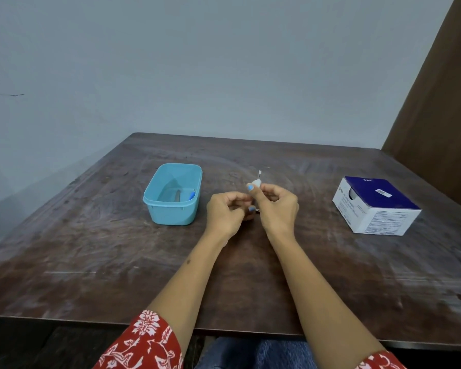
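Though it is tiny, wad (257, 182) (white) tapers upward.

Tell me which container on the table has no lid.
The light blue rectangular plastic tub on the left: its inside shows; the blue-and-white cardboard box is covered on top.

Tiny white item (257, 182) indistinct; box (375, 206) print illegible.
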Demonstrator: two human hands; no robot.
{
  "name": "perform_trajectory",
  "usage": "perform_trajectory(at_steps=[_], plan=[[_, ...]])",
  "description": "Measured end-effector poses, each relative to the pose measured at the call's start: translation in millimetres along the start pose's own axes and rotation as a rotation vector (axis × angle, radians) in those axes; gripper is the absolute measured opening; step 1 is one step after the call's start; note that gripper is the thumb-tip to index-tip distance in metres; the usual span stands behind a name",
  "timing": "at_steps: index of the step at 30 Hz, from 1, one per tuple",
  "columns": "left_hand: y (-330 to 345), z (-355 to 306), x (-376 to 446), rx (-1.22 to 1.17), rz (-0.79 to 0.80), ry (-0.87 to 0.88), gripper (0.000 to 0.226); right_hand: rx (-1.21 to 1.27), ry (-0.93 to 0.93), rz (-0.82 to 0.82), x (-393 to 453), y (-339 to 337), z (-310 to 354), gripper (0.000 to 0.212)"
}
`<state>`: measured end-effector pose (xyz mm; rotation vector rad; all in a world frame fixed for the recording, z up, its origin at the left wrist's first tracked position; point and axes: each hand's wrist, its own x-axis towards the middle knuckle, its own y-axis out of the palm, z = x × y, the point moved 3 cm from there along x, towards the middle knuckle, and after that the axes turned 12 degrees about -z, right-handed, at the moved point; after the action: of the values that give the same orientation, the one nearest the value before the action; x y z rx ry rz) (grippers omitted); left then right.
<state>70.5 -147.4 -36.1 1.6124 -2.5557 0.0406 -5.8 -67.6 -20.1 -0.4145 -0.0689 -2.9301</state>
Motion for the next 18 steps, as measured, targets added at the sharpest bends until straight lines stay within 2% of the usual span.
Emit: perform_trajectory(at_steps=[3, 9, 14, 18], plan=[[-2.1, -1.5, -0.3, 0.003, -0.069, 0.018, 0.024, -0.035, 0.0, 0.081, -1.7, 3.6, -3.4, 0.02], [1.9, 0.1, -1.2, -0.047, 0.078, -0.043, 0.02, 0.087, 0.042, -0.057, 0.3, -1.9, 3.2, 0.02], [-0.4, 0.7, 1.5, -0.032, -0.004, 0.004, 0.022, 0.056, 0.098, 0.071, -0.6, 2.2, -4.8, 0.023], [-0.1, -1.9, -0.6, -0.073, 0.097, -0.069, 0.02, 0.108, 0.093, 0.023, 0.3, -0.4, 0.0, 0.023]])
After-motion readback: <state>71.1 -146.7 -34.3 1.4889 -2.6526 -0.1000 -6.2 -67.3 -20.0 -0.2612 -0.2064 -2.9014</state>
